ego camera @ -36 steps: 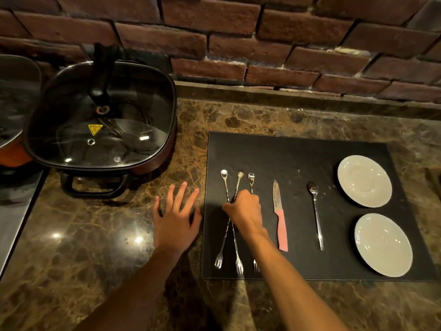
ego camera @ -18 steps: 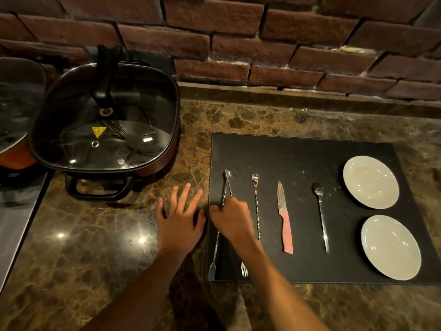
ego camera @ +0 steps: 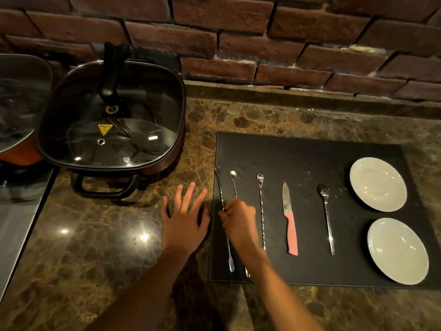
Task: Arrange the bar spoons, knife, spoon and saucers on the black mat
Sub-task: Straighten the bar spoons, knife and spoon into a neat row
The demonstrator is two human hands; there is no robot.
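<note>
Bar spoons, three, on black mat (ego camera: 310, 266), left end.
Our right hand (ego camera: 239, 222) pinches the leftmost bar spoon (ego camera: 220, 192) mid-shaft; left hand (ego camera: 182, 223) flat, fingers spread. We judge it light, stiff, slippery; the twisted shaft grips best.

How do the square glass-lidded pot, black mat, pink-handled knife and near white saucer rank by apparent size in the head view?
1. black mat
2. square glass-lidded pot
3. near white saucer
4. pink-handled knife: about as long as the saucer is wide, but far slimmer.
</note>
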